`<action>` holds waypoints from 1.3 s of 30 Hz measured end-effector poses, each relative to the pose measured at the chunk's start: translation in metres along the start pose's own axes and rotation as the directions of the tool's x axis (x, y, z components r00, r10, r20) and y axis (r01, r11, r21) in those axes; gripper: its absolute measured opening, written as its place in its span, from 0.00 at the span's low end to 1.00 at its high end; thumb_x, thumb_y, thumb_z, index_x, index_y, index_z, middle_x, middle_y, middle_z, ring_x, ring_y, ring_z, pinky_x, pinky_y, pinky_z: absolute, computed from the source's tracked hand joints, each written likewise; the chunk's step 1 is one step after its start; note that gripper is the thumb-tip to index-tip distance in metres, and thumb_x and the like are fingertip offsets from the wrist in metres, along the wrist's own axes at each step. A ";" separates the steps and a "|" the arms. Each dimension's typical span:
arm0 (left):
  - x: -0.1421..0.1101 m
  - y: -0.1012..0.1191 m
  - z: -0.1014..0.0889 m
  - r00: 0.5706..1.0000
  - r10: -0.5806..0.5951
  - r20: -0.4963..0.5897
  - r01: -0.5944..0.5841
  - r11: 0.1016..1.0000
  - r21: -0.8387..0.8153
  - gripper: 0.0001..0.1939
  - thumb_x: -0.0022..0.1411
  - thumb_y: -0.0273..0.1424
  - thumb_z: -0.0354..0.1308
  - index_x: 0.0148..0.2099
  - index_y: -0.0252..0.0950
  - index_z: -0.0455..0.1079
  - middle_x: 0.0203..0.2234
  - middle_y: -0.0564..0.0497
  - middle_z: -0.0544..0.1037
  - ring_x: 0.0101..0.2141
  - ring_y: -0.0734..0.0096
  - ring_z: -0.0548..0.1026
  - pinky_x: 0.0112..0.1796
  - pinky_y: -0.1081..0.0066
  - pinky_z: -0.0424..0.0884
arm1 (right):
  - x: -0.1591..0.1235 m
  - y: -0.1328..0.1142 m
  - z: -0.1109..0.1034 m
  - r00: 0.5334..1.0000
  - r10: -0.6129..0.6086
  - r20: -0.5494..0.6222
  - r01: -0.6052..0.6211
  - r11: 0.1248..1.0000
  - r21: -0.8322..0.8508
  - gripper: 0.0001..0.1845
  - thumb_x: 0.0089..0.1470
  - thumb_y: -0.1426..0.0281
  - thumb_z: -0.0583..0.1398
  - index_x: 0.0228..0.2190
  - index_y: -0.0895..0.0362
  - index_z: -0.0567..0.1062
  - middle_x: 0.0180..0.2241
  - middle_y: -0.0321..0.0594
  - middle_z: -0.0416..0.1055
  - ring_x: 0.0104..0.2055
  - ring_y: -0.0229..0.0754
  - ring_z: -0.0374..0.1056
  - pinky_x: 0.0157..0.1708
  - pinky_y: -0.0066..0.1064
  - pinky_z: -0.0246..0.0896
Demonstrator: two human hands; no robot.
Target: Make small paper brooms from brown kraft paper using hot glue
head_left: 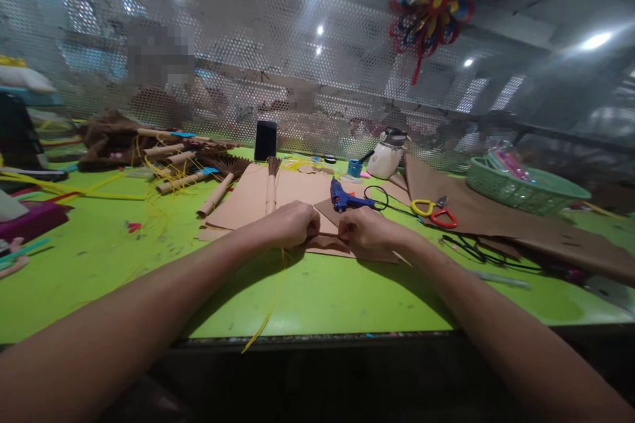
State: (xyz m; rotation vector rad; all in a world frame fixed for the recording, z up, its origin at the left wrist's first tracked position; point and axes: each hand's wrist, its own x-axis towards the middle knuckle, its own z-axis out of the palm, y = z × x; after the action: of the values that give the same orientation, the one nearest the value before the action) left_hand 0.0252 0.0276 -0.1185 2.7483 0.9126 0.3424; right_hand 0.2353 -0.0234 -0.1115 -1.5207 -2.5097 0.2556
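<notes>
Both my hands rest on brown paper sheets in the middle of a green table. My left hand is closed in a fist, pressing on the paper's near edge. My right hand is closed too, pinching a piece of the brown paper close to the left hand. A thin yellow strip runs from under my left hand down over the table's front edge. A blue glue gun lies just beyond my right hand.
Scissors with yellow and red handles lie on more brown paper to the right, near a green basket. Small paper-handled brooms and yellow strips clutter the left. A phone and a white jug stand by the perforated screen.
</notes>
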 end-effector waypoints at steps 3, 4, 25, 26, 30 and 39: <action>0.000 0.000 0.000 0.999 0.040 0.022 -0.041 0.998 0.057 0.07 0.46 0.27 0.52 0.25 0.34 0.72 0.17 0.52 0.71 0.19 0.74 0.61 0.22 0.72 0.52 | -0.002 0.000 -0.003 1.000 -0.009 0.024 0.010 0.999 -0.045 0.09 0.45 0.75 0.57 0.29 0.57 0.76 0.27 0.38 0.73 0.27 0.36 0.62 0.24 0.25 0.47; 0.000 0.000 0.000 0.998 0.051 0.028 -0.053 0.996 0.069 0.07 0.47 0.27 0.52 0.26 0.34 0.72 0.18 0.51 0.71 0.20 0.74 0.62 0.22 0.73 0.52 | -0.003 -0.001 -0.003 1.000 -0.011 0.030 0.012 0.998 -0.063 0.08 0.45 0.75 0.57 0.29 0.56 0.76 0.27 0.38 0.72 0.27 0.36 0.62 0.24 0.25 0.47; -0.012 0.015 -0.018 0.986 0.154 0.068 -0.162 0.978 0.134 0.03 0.48 0.23 0.53 0.26 0.34 0.68 0.24 0.50 0.68 0.24 0.75 0.62 0.26 0.74 0.56 | -0.011 -0.021 -0.004 0.978 -0.205 0.023 0.199 0.908 -0.368 0.07 0.50 0.69 0.57 0.27 0.61 0.72 0.30 0.44 0.68 0.30 0.40 0.60 0.27 0.29 0.48; -0.012 0.016 -0.018 0.986 0.154 0.066 -0.162 0.977 0.139 0.03 0.48 0.23 0.54 0.26 0.34 0.68 0.24 0.49 0.68 0.24 0.74 0.63 0.26 0.74 0.57 | -0.011 -0.021 -0.004 0.978 -0.207 0.023 0.200 0.904 -0.379 0.07 0.50 0.69 0.57 0.27 0.61 0.72 0.30 0.45 0.68 0.30 0.40 0.60 0.27 0.30 0.48; -0.013 0.016 -0.017 0.988 0.148 0.051 -0.154 0.978 0.144 0.03 0.48 0.24 0.54 0.26 0.34 0.68 0.25 0.49 0.69 0.24 0.74 0.63 0.25 0.74 0.57 | -0.010 -0.021 -0.003 0.976 -0.218 0.027 0.208 0.884 -0.419 0.08 0.51 0.69 0.56 0.28 0.61 0.73 0.30 0.46 0.69 0.30 0.41 0.61 0.27 0.30 0.49; -0.006 0.018 -0.024 0.987 -0.119 0.104 0.144 0.948 -0.283 0.13 0.55 0.31 0.47 0.32 0.32 0.73 0.20 0.52 0.71 0.22 0.74 0.63 0.24 0.74 0.56 | -0.013 -0.022 -0.007 0.970 -0.228 -0.090 0.181 0.914 -0.362 0.03 0.49 0.73 0.56 0.27 0.60 0.70 0.29 0.42 0.67 0.31 0.39 0.59 0.28 0.29 0.49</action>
State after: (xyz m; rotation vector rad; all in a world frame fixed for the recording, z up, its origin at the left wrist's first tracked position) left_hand 0.0235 0.0134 -0.0919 2.4031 0.9363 0.3041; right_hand 0.2241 -0.0442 -0.0999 -1.3130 -2.6826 -0.3337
